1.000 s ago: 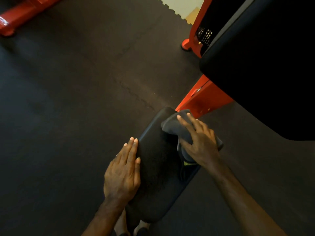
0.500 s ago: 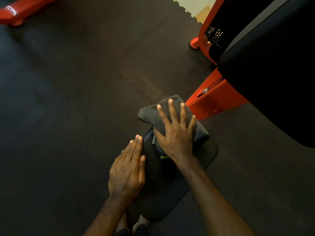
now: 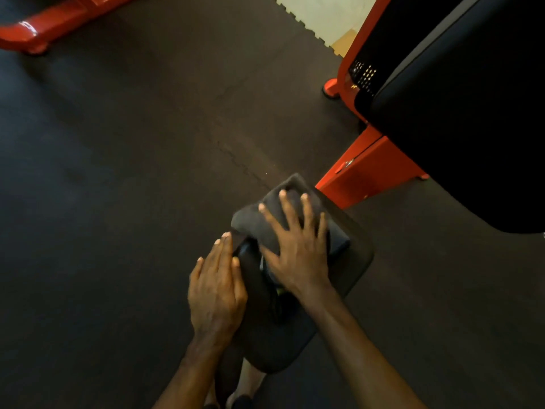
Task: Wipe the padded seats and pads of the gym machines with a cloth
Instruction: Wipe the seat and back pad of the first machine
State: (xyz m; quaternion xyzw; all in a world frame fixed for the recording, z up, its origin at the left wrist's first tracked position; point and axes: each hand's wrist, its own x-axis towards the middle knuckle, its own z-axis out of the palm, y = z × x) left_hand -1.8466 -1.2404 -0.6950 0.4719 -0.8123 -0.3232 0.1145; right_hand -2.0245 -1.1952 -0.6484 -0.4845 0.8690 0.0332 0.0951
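Cloth, dark grey and bunched, lies on the far end of the black seat, directly under the right hand. Cloth folds stick out past the fingertips toward the far edge and to the left of the index finger.

Seat: narrow padded slab running from near the body away toward the red frame. Its far end is just beside the frame's base. Left long edge sits under the left hand; right long edge is bare and exposed. Dark rubber floor lies open on the left and far side. To the right, a large black pad hangs close over the floor, near the seat's right side. A second red bar lies well apart, far left.

Right hand: fingers spread wide and straight, palm flat, pressing the cloth onto the seat. Left hand: fingers straight and together, laid flat along the seat's left edge, touching it, holding nothing.
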